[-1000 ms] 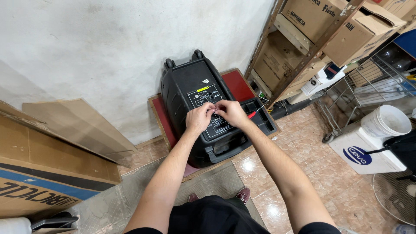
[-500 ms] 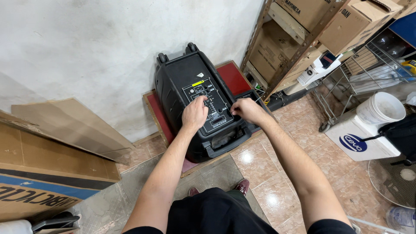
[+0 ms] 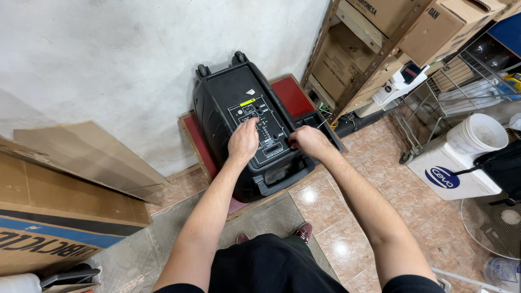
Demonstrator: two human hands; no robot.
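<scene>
A black portable speaker [image 3: 228,103] with wheels lies on its back on a red board [image 3: 293,95] against the white wall. Its control panel [image 3: 269,142] faces up. My left hand [image 3: 242,142] rests on the panel's left side, fingertips touching the knobs. At the panel's right edge, my right hand [image 3: 306,142] is closed around a thin tool [image 3: 323,123] whose metal tip sticks out to the upper right. Both of my forearms reach forward over my dark trousers.
A metal shelf rack [image 3: 380,54] with cardboard boxes stands to the right of the speaker. A wire cart [image 3: 461,92], a white bucket [image 3: 480,133] on a white box [image 3: 450,173] and a fan grille [image 3: 496,222] lie further right. Flattened cardboard [image 3: 65,211] leans at the left.
My right hand has moved from the panel's middle to its right edge. My left hand stays on the panel. The view has shifted a little.
</scene>
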